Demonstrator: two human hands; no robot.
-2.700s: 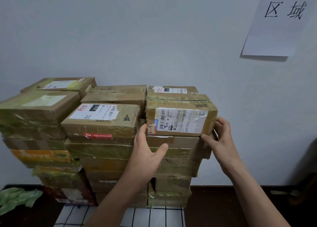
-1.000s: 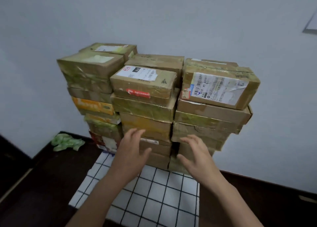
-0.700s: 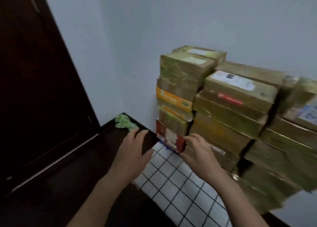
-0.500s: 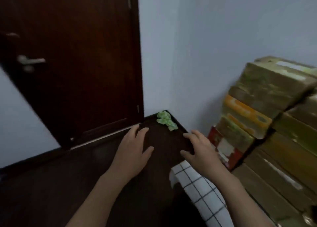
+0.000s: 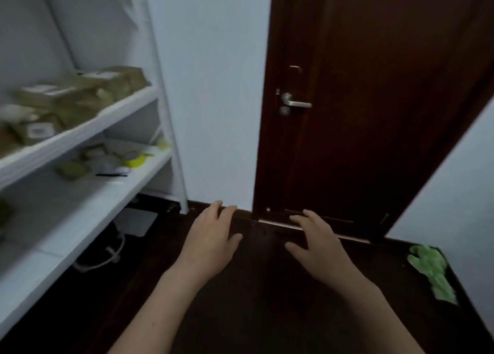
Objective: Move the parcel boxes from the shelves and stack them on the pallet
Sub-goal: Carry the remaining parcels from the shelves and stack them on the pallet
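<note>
Head view: left hand (image 5: 211, 242), right hand (image 5: 318, 244), fingers (image 5: 215, 208) wide, empty; parcel boxes (image 5: 80, 93) well apart on shelves (image 5: 80, 133).

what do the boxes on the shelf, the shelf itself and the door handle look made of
Parcel boxes: brown cardboard, going by the white labels; blurred. Shelf: matte white, painted metal or board, unclear which. Door handle: silvery metal, slight shine.

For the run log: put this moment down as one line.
left hand: open, empty | right hand: open, empty | parcel boxes: on white shelf, left | dark door: ahead | pallet: not in view
</note>
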